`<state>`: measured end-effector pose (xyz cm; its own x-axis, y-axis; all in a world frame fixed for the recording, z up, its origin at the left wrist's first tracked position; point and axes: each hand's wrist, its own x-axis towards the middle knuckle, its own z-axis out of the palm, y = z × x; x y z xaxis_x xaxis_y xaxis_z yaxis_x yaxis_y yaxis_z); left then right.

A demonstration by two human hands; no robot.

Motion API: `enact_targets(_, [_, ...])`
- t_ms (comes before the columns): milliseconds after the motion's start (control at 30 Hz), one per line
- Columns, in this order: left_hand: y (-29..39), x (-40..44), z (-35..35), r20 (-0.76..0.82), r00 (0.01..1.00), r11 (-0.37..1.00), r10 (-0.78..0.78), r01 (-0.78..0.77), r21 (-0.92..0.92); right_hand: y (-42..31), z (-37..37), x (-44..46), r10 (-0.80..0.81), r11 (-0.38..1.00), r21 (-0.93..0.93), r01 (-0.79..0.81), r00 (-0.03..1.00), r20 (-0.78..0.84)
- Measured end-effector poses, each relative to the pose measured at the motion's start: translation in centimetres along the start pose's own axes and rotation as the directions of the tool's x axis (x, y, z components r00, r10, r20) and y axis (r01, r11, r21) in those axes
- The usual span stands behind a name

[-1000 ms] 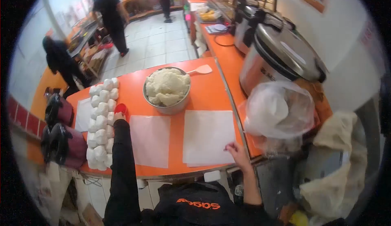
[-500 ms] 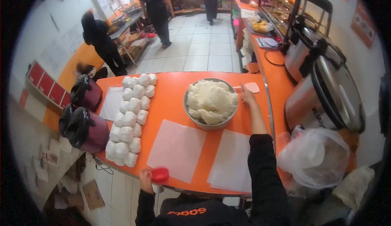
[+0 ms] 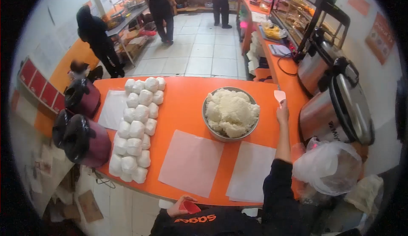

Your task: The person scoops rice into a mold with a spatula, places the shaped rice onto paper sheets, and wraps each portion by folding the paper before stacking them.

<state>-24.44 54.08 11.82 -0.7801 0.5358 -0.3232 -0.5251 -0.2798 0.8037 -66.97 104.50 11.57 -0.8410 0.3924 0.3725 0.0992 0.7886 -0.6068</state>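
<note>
A pale pink rice paddle (image 3: 279, 95) points away from me in my right hand (image 3: 282, 110), whose fingers are wrapped round its handle near the table's right edge. My left hand (image 3: 175, 210) grips a small red cup (image 3: 189, 207) close to my body, below the table's front edge; its mouth is tipped partly upward. Between and beyond my hands stands a metal bowl (image 3: 227, 138) heaped with white rice (image 3: 231, 112). A stack of pinkish wrapping paper (image 3: 192, 161) lies in front of it, with whiter paper sheets (image 3: 250, 172) to the right.
Several white wrapped bundles (image 3: 137, 129) are piled along the left of the orange table (image 3: 182, 104). Dark-lidded maroon containers (image 3: 91, 142) flank them. At the right are large steel rice cookers (image 3: 331, 113) and a plastic bag (image 3: 329, 168). Several people stand farther back.
My right hand has moved away from the bowl's side to the right, and the paddle has swung to point forward. The red cup in my left hand has come in toward my body.
</note>
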Motion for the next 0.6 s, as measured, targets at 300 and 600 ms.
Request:
enact_targets(300, [2.3,4.5,-0.3,0.096,0.971,0.965,-0.218,0.200,0.168,-23.0,-11.5,-11.6,-0.473,0.881,0.130,0.456,0.834,0.282])
enact_targets(600, [3.2,3.9,0.0,-0.011,0.993,0.975,-0.114,0.114,0.189,-22.8,-10.3,-11.8,-0.340,0.915,-0.049,0.401,0.830,0.443])
